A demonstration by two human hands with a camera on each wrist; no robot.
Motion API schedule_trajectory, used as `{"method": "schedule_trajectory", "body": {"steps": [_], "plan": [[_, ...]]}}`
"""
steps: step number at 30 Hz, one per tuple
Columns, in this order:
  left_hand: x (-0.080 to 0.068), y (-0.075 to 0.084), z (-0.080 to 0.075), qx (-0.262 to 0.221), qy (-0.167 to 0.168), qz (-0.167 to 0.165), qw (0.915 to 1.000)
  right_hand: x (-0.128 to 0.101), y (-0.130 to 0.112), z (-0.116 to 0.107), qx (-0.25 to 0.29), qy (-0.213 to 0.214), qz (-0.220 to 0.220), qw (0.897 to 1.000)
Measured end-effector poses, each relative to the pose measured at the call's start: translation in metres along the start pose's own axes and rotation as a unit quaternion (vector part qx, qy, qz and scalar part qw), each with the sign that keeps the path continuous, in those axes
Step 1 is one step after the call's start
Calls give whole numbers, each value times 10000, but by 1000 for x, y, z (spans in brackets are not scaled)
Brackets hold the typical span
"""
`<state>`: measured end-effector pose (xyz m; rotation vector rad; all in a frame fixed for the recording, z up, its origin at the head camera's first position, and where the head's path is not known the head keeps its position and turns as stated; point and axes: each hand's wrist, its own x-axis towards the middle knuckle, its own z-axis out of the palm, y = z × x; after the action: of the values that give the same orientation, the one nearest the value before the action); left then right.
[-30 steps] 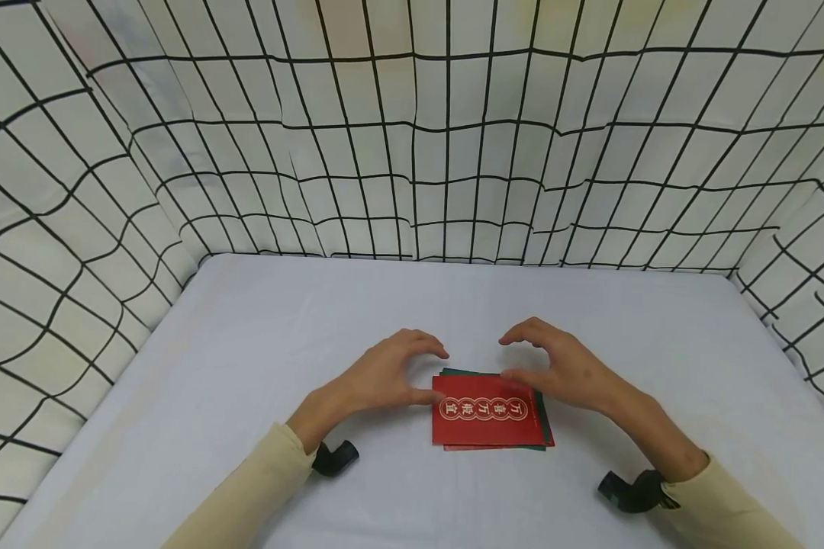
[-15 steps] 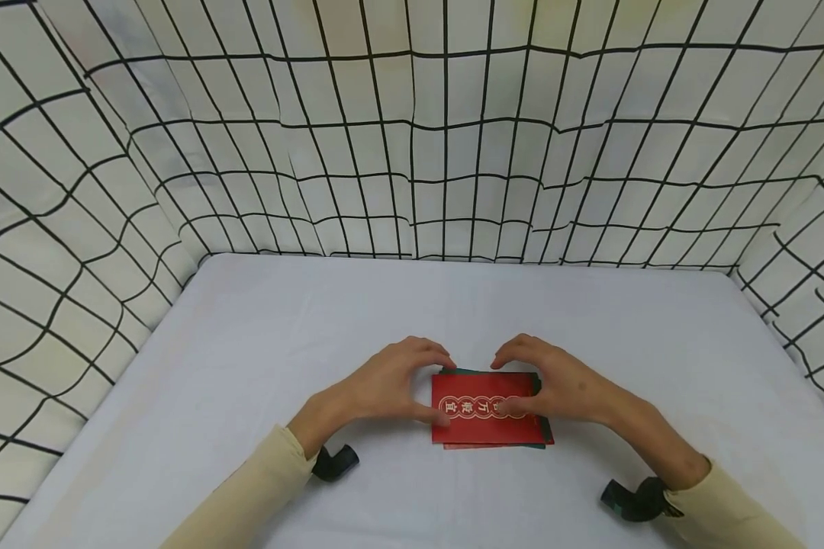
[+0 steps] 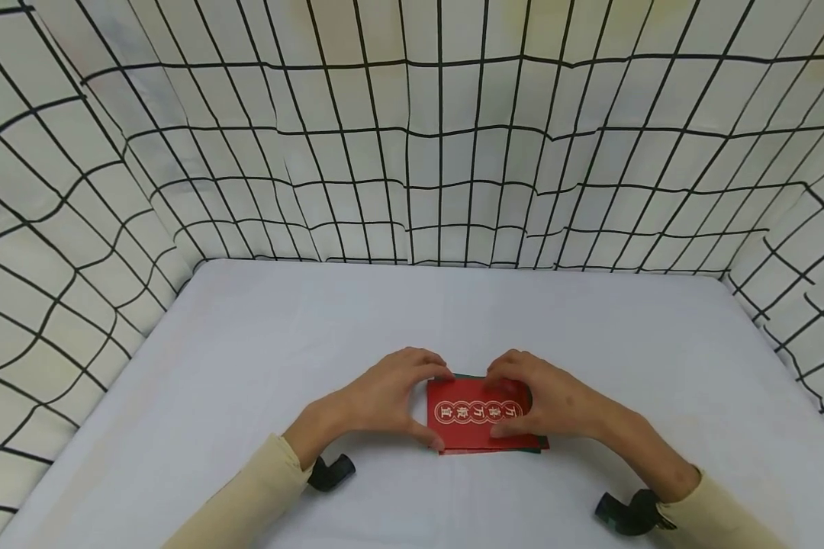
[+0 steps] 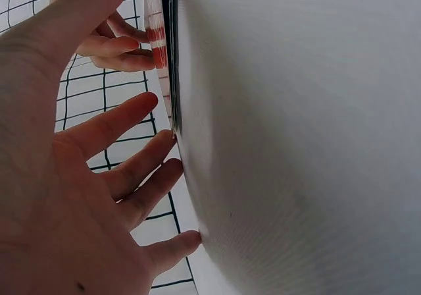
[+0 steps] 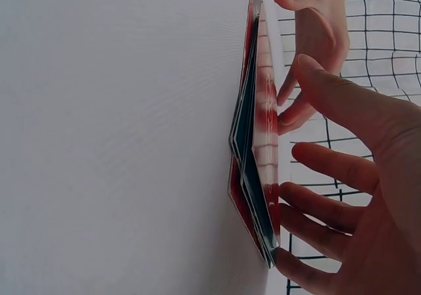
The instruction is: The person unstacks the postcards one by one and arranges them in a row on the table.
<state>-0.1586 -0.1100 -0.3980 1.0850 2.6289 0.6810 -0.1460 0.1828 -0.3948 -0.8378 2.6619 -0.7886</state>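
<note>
A flat stack of red and green envelopes (image 3: pixel 477 433) lies on the white table (image 3: pixel 302 335), the top one red with white round characters. My left hand (image 3: pixel 412 400) holds its left end, thumb at the near corner and fingers at the far corner. My right hand (image 3: pixel 530 402) grips the right end, with the thumb on the top envelope and the fingers along the far edge. The right wrist view shows the stack (image 5: pixel 258 150) fanned unevenly, with my right fingertips (image 5: pixel 284 191) on its edge. In the left wrist view my left fingers (image 4: pixel 141 157) reach the stack's (image 4: pixel 158 45) corner.
White cloth with a black grid (image 3: pixel 412 152) walls the table at the back and both sides. Black wrist mounts (image 3: pixel 329 471) (image 3: pixel 625 512) sit just above the table by my cream sleeves. The envelopes lie near the front middle.
Both hands have come down and inward from hovering beside the stack. They now hold its two ends, and the right thumb has moved onto the top envelope.
</note>
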Motion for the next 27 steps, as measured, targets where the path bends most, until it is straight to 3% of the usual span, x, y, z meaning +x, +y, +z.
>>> {"method": "schedule_trajectory", "body": {"steps": [9,27], "plan": [[-2,4,1,199,-165,-6,9997,-3,-5,3,-29,-52,-128,9999],[-1,3,4,189,-11,-6,9998,-3,-11,8,-636,-71,-170,9978]]}}
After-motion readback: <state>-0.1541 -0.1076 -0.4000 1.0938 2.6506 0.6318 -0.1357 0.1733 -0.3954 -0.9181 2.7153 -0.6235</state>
